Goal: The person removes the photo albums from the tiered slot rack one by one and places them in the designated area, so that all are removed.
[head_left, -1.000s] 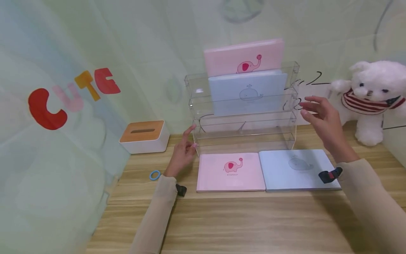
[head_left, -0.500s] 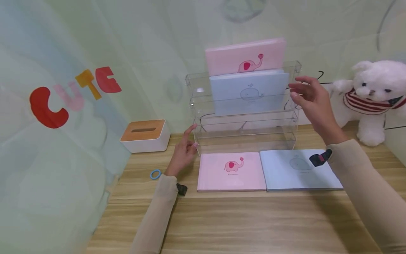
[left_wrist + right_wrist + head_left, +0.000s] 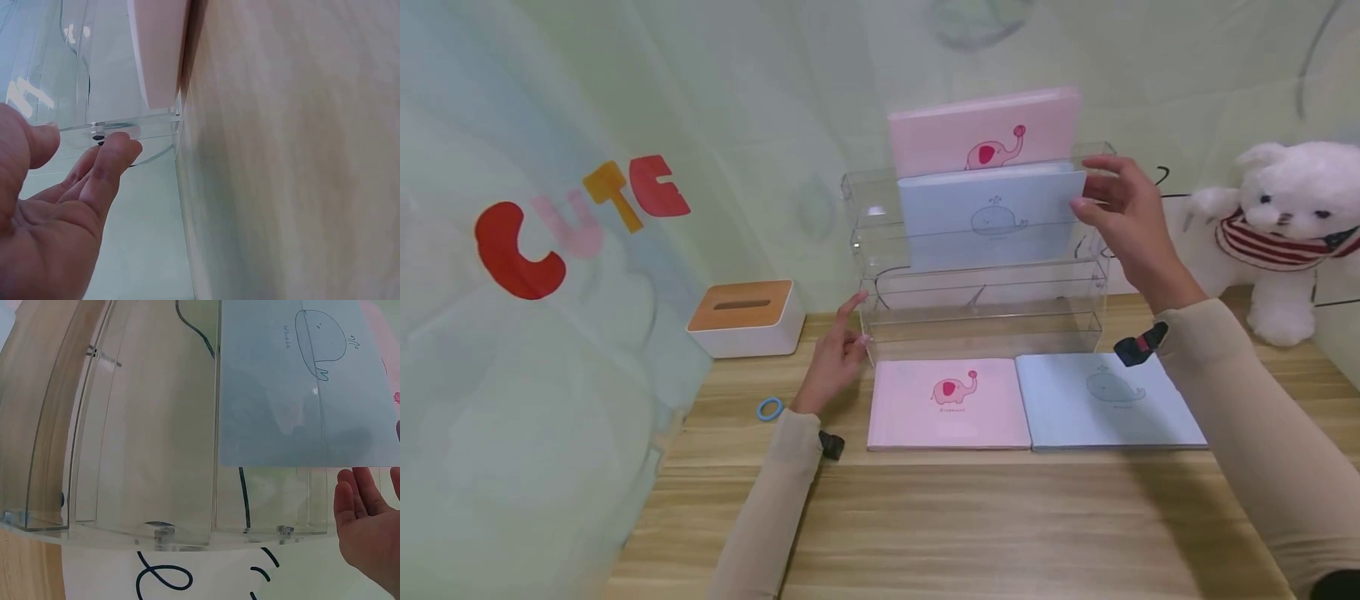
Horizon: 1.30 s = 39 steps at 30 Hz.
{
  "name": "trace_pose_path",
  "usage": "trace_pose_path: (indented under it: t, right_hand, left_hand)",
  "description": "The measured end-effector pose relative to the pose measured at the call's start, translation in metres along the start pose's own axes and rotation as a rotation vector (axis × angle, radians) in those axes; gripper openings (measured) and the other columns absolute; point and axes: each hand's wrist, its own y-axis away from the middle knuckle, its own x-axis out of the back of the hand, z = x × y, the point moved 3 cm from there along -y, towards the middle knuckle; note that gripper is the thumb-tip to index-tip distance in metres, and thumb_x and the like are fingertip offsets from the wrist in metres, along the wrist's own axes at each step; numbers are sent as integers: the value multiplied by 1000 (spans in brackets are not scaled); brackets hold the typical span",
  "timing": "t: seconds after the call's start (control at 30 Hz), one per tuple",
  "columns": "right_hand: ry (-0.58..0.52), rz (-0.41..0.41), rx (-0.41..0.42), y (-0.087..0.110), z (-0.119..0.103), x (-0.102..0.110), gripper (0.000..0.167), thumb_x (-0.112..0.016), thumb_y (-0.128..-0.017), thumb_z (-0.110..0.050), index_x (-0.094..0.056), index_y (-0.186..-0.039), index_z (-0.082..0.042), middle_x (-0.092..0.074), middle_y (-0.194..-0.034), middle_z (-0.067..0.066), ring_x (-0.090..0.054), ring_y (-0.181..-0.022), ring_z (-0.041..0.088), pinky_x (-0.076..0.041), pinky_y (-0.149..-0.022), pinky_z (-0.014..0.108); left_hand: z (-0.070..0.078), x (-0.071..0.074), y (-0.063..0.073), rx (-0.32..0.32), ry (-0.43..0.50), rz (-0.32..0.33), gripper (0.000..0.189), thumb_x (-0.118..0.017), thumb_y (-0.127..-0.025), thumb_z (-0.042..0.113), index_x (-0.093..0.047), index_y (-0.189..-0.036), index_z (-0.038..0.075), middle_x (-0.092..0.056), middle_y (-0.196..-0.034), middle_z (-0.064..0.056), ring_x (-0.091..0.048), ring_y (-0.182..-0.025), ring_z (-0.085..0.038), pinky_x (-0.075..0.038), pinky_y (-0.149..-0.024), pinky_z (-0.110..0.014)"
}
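Note:
A clear acrylic tiered rack (image 3: 981,312) stands on the table. On its upper tiers are a pink book with an elephant (image 3: 985,129) and, in front of it, a blue book with a whale (image 3: 992,208). My left hand (image 3: 835,362) touches the rack's left side, fingers loosely bent, seen close in the left wrist view. My right hand (image 3: 1127,217) is at the upright blue book's right edge, thumb and fingers apart. In the right wrist view its fingertips (image 3: 345,478) lie just beside that edge; contact is unclear. No book is gripped.
Flat before the rack lie another pink elephant book (image 3: 947,425) and blue whale book (image 3: 1090,425). A tissue box (image 3: 760,333) and a blue ring (image 3: 770,409) are at left. A white teddy bear (image 3: 1281,292) sits at right. Cloth hangs behind.
My right hand has moved left and upward, from beside the rack to the right edge of the upright blue book. My left hand stays at the rack's left side.

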Motion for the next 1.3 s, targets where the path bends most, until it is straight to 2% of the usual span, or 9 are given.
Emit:
trace_pose_path:
  t: [0.17, 0.37, 0.57, 0.7, 0.87, 1.07, 1.2, 1.3]
  right_hand:
    - [6, -3, 11, -4, -2, -5, 54, -68, -106, -26, -49, -156, -32, -57, -157, 12, -60, -126, 16, -46, -124, 44]
    - [32, -39, 87, -14, -9, -8, 48, -69, -105, -23, -58, -151, -29, -65, -148, 7, -64, -117, 14, -54, -106, 26]
    - [20, -93, 120, -26, -12, -13, 43, -71, -104, -23, -66, -147, -27, -61, -148, -4, -65, -120, 15, -55, -97, 19]
    - [18, -122, 116, -29, -9, -18, 37, -67, -107, -19, -70, -144, -23, -61, -154, -2, -64, -126, 15, -56, -97, 18]
    - [-18, -45, 100, -29, -4, -24, 32, -65, -107, -14, -76, -136, -23, -64, -153, -4, -62, -131, 14, -57, -102, 22]
    - [-41, 75, 116, -30, -4, -31, 29, -66, -106, -9, -80, -129, -21, -71, -144, -5, -64, -128, 13, -57, -109, 31]
    - [-32, 148, 110, -31, -13, -33, 29, -66, -106, -8, -82, -126, -21, -75, -138, -7, -62, -129, 10, -54, -114, 34]
    - [-71, 199, 128, -31, -28, -31, 28, -67, -104, -5, -83, -122, -20, -78, -131, -8, -63, -126, 10, -53, -116, 34]
  left_hand:
    - [0, 1, 1, -1, 7, -3, 75, -59, -109, 9, -25, -167, 43, -73, -86, -14, -45, -59, -12, -45, -61, -27]
    - [-1, 1, 1, -13, 9, -2, 75, -59, -109, 9, -25, -167, 43, -73, -86, -14, -45, -59, -12, -46, -62, -27]
    - [1, -1, -1, -28, 12, -7, 75, -60, -109, 9, -25, -167, 42, -69, -79, -16, -43, -58, -11, -43, -60, -26]
    - [2, -2, -1, -30, 15, -5, 74, -60, -109, 9, -26, -167, 40, -68, -76, -13, -43, -58, -11, -44, -60, -26]
    - [3, -2, -1, -23, 19, -5, 75, -60, -109, 8, -26, -167, 41, -67, -75, -11, -44, -58, -12, -44, -60, -26]
    - [4, 0, -1, -10, 16, -8, 75, -59, -110, 10, -25, -167, 46, -68, -79, -13, -46, -60, -13, -46, -62, -28]
    - [3, 1, 0, -14, 10, -3, 75, -59, -110, 9, -25, -167, 44, -67, -77, -12, -44, -59, -13, -44, -61, -27]
    - [2, 1, 1, -19, 2, -2, 74, -59, -110, 9, -25, -167, 43, -67, -77, -11, -43, -58, -12, -42, -60, -27]
